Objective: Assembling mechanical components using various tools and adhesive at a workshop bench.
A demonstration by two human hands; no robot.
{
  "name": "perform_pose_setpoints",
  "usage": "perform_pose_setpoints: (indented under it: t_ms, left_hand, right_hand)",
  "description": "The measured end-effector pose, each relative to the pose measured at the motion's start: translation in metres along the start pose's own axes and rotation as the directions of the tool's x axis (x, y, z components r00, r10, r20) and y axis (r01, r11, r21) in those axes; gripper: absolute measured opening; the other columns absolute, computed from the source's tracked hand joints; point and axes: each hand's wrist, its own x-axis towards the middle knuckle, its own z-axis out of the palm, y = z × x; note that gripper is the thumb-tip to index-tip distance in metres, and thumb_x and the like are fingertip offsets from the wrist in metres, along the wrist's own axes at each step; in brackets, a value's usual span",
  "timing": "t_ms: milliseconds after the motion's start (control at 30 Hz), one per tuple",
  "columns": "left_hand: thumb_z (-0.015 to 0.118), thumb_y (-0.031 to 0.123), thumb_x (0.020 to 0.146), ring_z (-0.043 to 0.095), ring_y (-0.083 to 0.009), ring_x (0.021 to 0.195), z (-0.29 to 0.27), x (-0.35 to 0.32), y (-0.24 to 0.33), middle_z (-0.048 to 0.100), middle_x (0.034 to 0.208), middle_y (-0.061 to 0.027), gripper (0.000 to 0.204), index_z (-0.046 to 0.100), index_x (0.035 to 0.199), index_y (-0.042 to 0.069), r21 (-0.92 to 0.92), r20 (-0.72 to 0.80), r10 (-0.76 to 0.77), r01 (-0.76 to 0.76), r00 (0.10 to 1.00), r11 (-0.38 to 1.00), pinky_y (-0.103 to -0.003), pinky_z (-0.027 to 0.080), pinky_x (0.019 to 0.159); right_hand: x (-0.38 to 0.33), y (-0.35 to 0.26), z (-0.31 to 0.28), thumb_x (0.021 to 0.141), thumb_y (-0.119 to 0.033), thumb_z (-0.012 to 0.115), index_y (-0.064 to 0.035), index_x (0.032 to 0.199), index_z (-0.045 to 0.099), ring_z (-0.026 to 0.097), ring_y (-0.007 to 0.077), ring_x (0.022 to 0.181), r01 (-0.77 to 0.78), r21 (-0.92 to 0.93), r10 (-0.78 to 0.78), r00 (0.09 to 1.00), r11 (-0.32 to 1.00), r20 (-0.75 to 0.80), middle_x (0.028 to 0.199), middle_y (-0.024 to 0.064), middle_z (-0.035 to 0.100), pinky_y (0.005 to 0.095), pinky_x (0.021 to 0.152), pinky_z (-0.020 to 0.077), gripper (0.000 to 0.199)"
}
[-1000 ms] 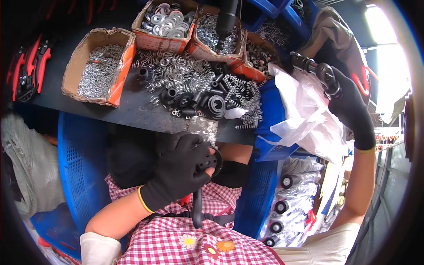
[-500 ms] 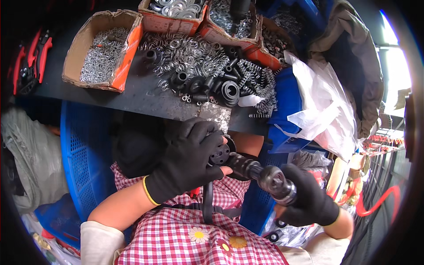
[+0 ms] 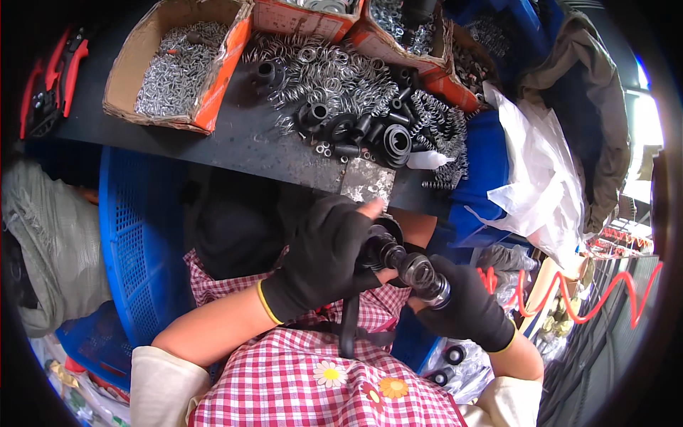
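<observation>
My left hand [image 3: 324,252], in a black glove with a yellow cuff, is closed round a dark round part [image 3: 388,226] above my lap. Most of that part is hidden by the fingers and the tool. My gloved right hand [image 3: 466,306] grips a power driver [image 3: 418,272] with a dark, shiny body. Its nose points left and meets the round part, though the exact contact point is hidden. Below my left hand a black bar [image 3: 348,324] hangs down over the checked apron [image 3: 284,377]; what it joins is hidden.
On the dark bench [image 3: 235,160] lie loose springs [image 3: 331,78], black tubes and rings, and a small white bottle [image 3: 429,160]. Cardboard boxes, one with small metal pieces [image 3: 181,67], stand behind. Red-handled pliers [image 3: 53,82] lie far left. A red coiled hose [image 3: 569,299] runs at right.
My right hand and the driver have moved left, bringing the nose over the round part. The round part's holed face, visible before, is now covered. The view has shifted slightly.
</observation>
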Motion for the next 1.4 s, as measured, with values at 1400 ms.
perform_pose_setpoints:
  t_ms: [1400]
  left_hand:
    - [0.081, 0.047, 0.067, 0.053, -0.0315, 0.099, 0.025, -0.002, -0.006, 0.054, 0.101, -0.0135, 0.062, 0.06, 0.108, 0.005, -0.203, -0.114, -0.157, 0.131, 0.981, 0.97, -0.05, 0.038, 0.096]
  right_hand:
    - [0.019, -0.009, -0.012, 0.057, -0.011, 0.079, -0.0037, 0.091, 0.063, 0.064, 0.0298, 0.059, 0.209, -0.25, -0.189, 0.977, 0.945, 0.099, 0.073, 0.0106, 0.064, 0.0368, 0.052, 0.0461, 0.038]
